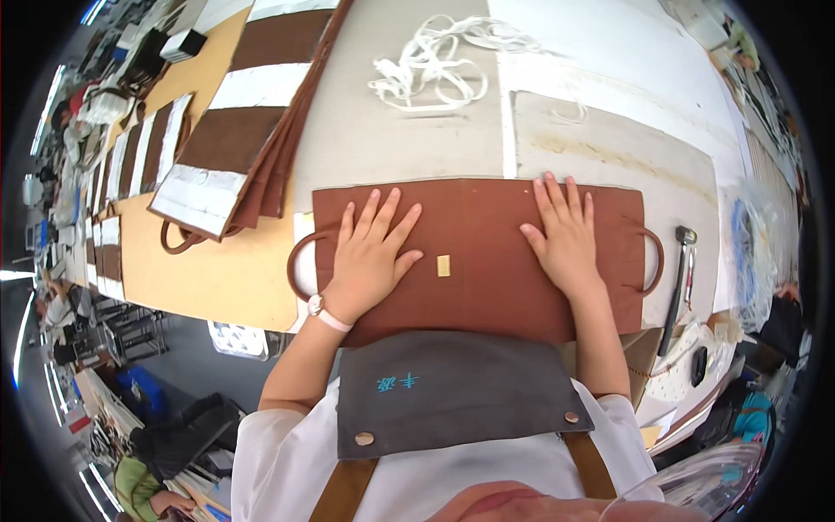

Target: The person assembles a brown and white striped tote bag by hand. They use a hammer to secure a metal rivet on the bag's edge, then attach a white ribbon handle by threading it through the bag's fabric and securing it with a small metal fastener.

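- Brown bag (487, 261): flat, rectangular, of brown paper or card, lying crosswise on the grey worktable (383, 130) directly before the person. It lies spread to its full width, which gives both palms a surface to bear on.
- Left hand (370, 257): open, fingers fanned, palm down on the left half of the brown bag. It grips nothing; the posture reads as pressing the sheet flat. A pale wristband (329, 315) sits at the wrist.
- Right hand (564, 237): open, fingers together and extended, palm down on the right half of the brown bag, near its upper edge. Likewise empty, bearing down on it.
- Small tan patch (444, 265): on the bag's face, between the two hands, touched by neither.
- Loop handles: one (300, 261) projects from the bag's left end, another (654, 259) from its right end; both lie flat on the table, clear of the hands.
- Stack of finished bags (235, 148): brown with white bands, fanned at the upper left, well apart from the hands; apparently set aside out of the working area.
- Tan board (217, 270): beneath the stack, reaching to the left end of the brown bag.
- White cord bundle (435, 65): loose tangle at the far side of the table, beyond reach of either hand.
- Hammer (678, 278): lying lengthwise just beyond the bag's right end, within easy reach of the right hand.
- Grey apron (452, 391): worn by the person, its upper edge overlapping the near edge of the bag in this view.
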Demonstrator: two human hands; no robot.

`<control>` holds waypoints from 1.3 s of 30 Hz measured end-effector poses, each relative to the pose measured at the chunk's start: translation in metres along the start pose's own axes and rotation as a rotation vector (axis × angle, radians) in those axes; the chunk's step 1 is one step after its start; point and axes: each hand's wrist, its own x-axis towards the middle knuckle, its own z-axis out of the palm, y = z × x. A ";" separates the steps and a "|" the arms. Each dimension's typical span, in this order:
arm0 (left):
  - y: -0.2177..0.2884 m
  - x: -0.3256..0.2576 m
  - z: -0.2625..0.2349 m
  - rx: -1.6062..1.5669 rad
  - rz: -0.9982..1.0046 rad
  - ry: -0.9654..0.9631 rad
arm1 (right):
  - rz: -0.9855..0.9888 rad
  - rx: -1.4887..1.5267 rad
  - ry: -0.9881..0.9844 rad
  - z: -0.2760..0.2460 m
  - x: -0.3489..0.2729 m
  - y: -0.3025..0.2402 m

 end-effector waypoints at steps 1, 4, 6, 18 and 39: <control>-0.002 -0.001 0.001 0.001 -0.024 -0.002 | -0.010 0.002 -0.035 0.004 0.002 0.000; -0.008 -0.008 -0.003 0.029 -0.117 0.008 | 0.184 -0.246 -0.043 0.007 -0.003 0.030; -0.017 -0.015 -0.005 0.056 -0.211 0.026 | 0.395 -0.280 -0.093 0.004 -0.010 0.058; -0.077 -0.088 -0.023 -0.492 -0.633 0.329 | 0.435 -0.333 -0.213 -0.040 -0.054 0.138; -0.199 -0.082 -0.140 -1.488 -0.465 1.400 | -0.466 0.415 0.722 -0.237 0.346 -0.113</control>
